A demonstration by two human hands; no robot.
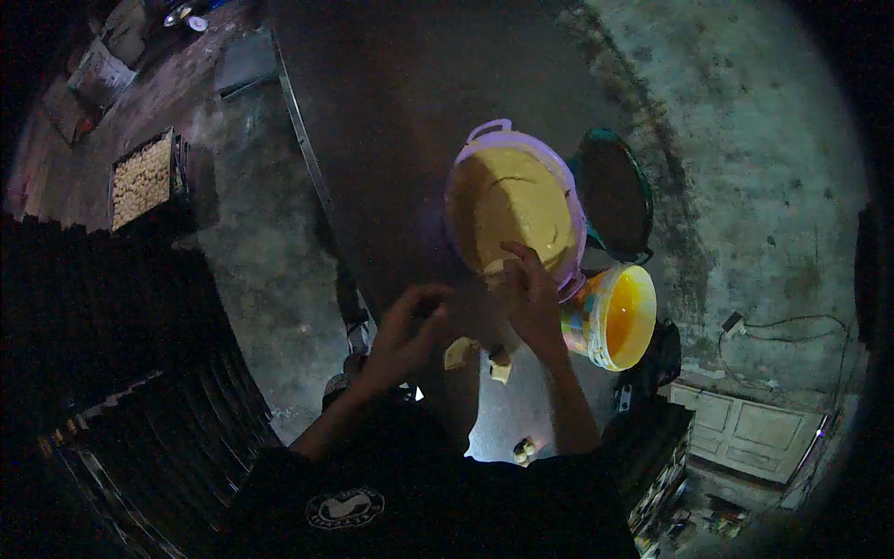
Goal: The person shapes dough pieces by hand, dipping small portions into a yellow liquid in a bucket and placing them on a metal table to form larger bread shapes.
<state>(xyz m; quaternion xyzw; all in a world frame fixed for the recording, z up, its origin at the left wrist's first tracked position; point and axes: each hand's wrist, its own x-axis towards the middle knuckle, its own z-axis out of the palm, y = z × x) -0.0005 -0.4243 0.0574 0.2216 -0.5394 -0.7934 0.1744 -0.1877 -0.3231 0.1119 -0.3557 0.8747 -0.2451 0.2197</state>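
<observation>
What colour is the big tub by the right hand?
Light purple, rim and handle alike; the tub shows best in the head view.

Leftward over the dim table [377, 168] we can perhaps pass; rightward, the purple tub [511, 140] and yellow bucket [579, 326] block us.

The room is dim, dark at its margins. The tabletop [372, 140] is dark, with a straight metal-like edge [303, 140] on its left; light catches its near end. Left of the tabletop runs blotchy grey floor [270, 205], with dark slatted racks [177, 447] to its near left. Right of the tabletop stands a stained, greenish-grey wall [764, 168]; to its near right are a looped cable [792, 339] and pale panelling [745, 433].
</observation>
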